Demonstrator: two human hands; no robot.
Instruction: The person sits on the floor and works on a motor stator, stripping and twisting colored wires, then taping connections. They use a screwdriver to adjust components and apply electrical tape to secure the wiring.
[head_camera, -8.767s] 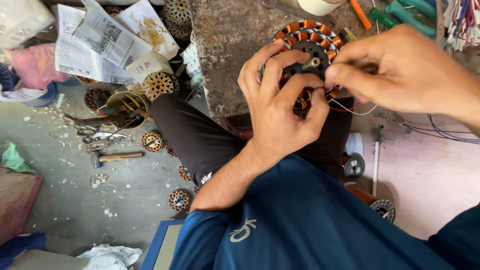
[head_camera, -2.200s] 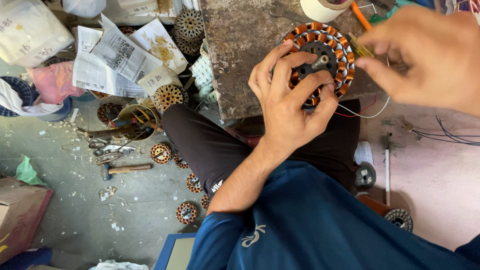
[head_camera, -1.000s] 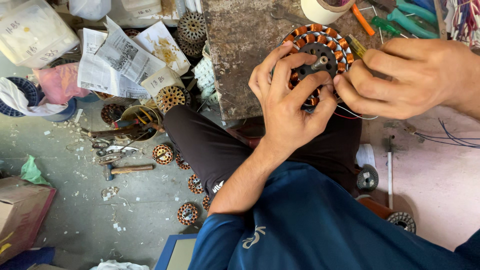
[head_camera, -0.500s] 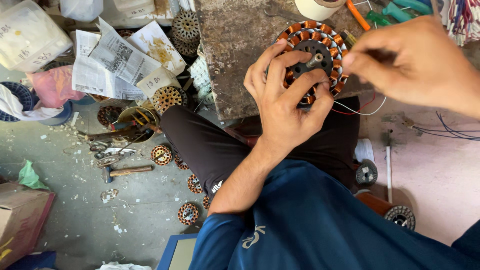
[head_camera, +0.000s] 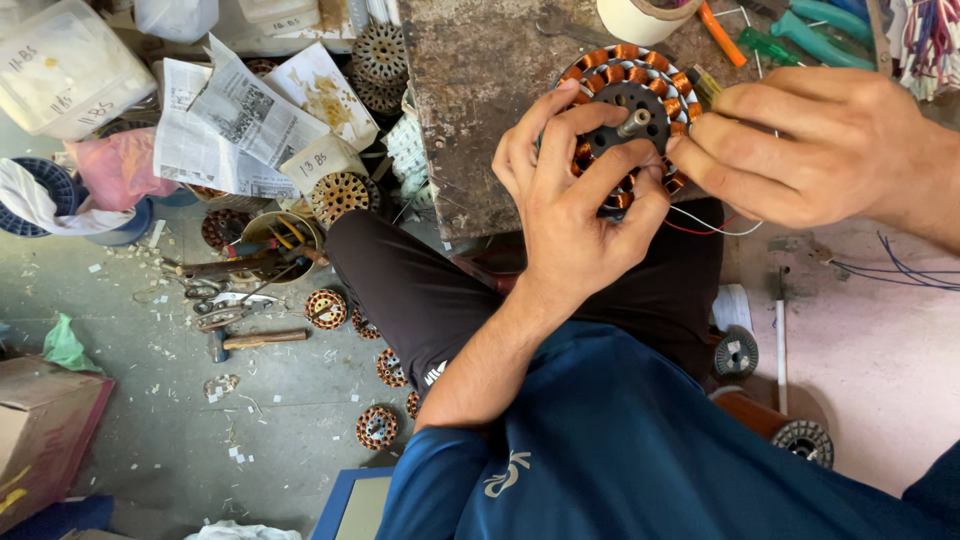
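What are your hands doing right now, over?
Left hand gripping the round copper-wound stator on the worn block. Right hand pinching at its rim, thin wires trailing below. Nothing blocking.

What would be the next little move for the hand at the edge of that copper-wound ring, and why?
Probably draw the thin wire taut. The right hand pinches at the rim of the stator, the wire hangs slack below it, and the left hand grips the stator steady on the metal block.
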